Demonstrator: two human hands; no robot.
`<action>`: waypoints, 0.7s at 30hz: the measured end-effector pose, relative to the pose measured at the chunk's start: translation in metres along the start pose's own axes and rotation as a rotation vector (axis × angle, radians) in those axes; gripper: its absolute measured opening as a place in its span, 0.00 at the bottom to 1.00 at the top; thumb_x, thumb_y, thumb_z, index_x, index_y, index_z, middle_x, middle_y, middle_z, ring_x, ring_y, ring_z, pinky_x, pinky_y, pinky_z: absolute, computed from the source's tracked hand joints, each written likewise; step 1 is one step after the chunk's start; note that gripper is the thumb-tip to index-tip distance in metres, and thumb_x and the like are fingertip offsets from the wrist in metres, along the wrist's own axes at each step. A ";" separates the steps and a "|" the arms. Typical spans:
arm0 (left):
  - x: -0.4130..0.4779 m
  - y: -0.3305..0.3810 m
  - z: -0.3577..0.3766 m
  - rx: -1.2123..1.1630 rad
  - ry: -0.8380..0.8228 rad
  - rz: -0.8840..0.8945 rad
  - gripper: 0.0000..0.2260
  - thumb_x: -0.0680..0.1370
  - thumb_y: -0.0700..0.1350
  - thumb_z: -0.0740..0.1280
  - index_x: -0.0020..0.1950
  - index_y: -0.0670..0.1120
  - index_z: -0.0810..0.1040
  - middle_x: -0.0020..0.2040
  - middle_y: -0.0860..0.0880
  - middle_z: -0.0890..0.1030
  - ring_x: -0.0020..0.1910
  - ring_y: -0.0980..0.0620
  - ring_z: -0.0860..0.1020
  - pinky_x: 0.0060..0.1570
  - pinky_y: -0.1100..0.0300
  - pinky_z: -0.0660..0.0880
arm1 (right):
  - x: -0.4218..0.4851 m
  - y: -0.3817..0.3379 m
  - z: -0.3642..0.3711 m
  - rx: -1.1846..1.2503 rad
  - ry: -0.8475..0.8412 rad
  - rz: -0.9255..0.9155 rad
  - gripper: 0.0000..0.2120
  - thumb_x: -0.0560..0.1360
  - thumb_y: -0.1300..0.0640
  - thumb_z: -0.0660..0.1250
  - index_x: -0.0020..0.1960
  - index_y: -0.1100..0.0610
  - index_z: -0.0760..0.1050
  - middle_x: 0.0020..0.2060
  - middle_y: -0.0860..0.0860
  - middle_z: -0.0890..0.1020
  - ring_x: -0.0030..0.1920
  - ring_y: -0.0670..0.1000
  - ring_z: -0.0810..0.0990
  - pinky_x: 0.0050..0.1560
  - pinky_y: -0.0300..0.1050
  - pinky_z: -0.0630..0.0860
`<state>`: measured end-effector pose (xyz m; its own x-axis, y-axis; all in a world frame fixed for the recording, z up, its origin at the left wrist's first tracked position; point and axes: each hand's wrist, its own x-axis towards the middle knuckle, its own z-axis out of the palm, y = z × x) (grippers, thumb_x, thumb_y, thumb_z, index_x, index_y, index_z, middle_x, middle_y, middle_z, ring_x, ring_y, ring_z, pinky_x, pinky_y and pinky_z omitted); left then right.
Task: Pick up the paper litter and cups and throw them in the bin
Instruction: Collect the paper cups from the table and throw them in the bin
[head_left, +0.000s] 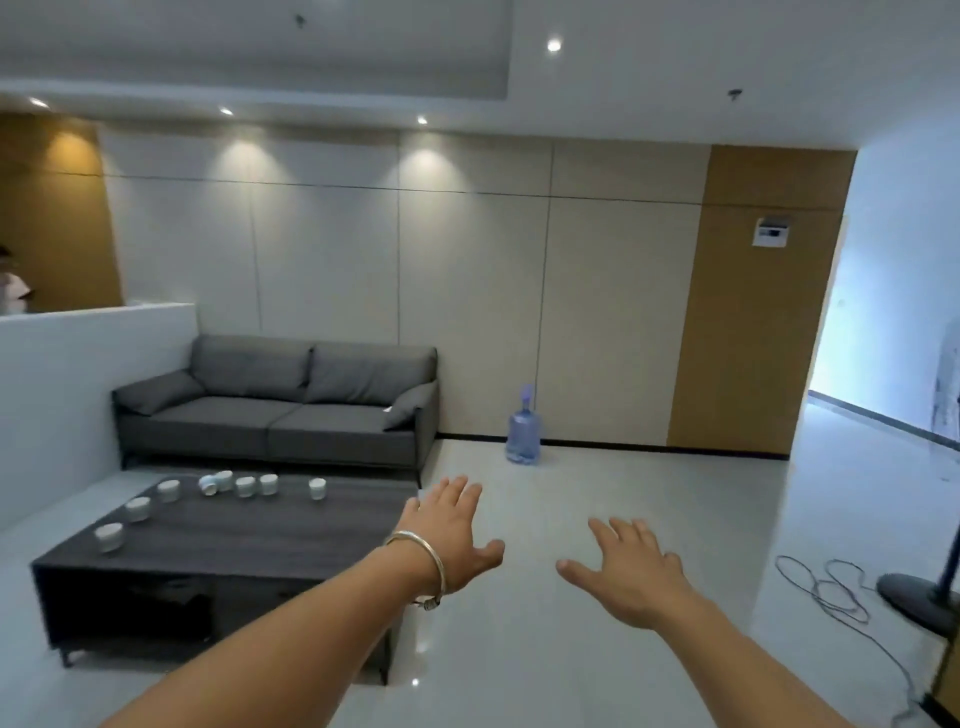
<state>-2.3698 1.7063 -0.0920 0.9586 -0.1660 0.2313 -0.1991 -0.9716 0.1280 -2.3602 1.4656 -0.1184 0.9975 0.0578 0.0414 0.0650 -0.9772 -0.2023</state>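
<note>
hands at the approach stage, before any pickup. left hand and right hand reach forward above the floor, fingers straight and spread, palms down, holding nothing. cups, small and pale, stand in a loose row along the far and left edges of the dark desk, well apart from both hands. a tipped cup near the far edge appears to lie on its side against its neighbour.

judged step: the first one, heading for the desk, with no cup collected so far. the next move calls for closing in on the desk to the left, lowering a hand to the nearest cups and curling the fingers round one, perhaps stacking several to carry together.

hidden or unclear: no bin shows anywhere in view, so it has to be located. no paper litter can be made out with certainty, though a white speck on the arm of the grey sofa may be a scrap. whether the cups hold liquid cannot be told. the left forearm covers the desk's near right corner.
</note>
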 end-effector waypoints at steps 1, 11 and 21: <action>0.001 -0.030 -0.007 0.012 0.004 -0.036 0.37 0.74 0.66 0.56 0.78 0.51 0.48 0.78 0.51 0.47 0.77 0.49 0.45 0.74 0.44 0.51 | 0.015 -0.031 0.004 -0.002 -0.004 -0.039 0.43 0.72 0.25 0.50 0.79 0.46 0.47 0.79 0.48 0.49 0.78 0.54 0.42 0.73 0.63 0.50; 0.027 -0.254 -0.020 0.006 0.025 -0.400 0.36 0.74 0.66 0.57 0.77 0.51 0.52 0.78 0.52 0.50 0.77 0.52 0.48 0.73 0.45 0.54 | 0.157 -0.266 0.060 -0.023 -0.070 -0.399 0.44 0.69 0.23 0.49 0.78 0.46 0.50 0.78 0.49 0.53 0.78 0.55 0.46 0.71 0.64 0.52; 0.076 -0.413 0.006 -0.005 -0.018 -0.653 0.36 0.75 0.65 0.56 0.77 0.49 0.51 0.78 0.52 0.49 0.77 0.51 0.47 0.73 0.46 0.53 | 0.301 -0.427 0.115 -0.064 -0.200 -0.581 0.44 0.70 0.24 0.51 0.78 0.47 0.51 0.78 0.50 0.55 0.78 0.56 0.46 0.73 0.65 0.52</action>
<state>-2.2129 2.0942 -0.1334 0.8859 0.4555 0.0883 0.4246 -0.8726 0.2415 -2.0847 1.9235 -0.1325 0.7859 0.6156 -0.0584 0.6037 -0.7843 -0.1426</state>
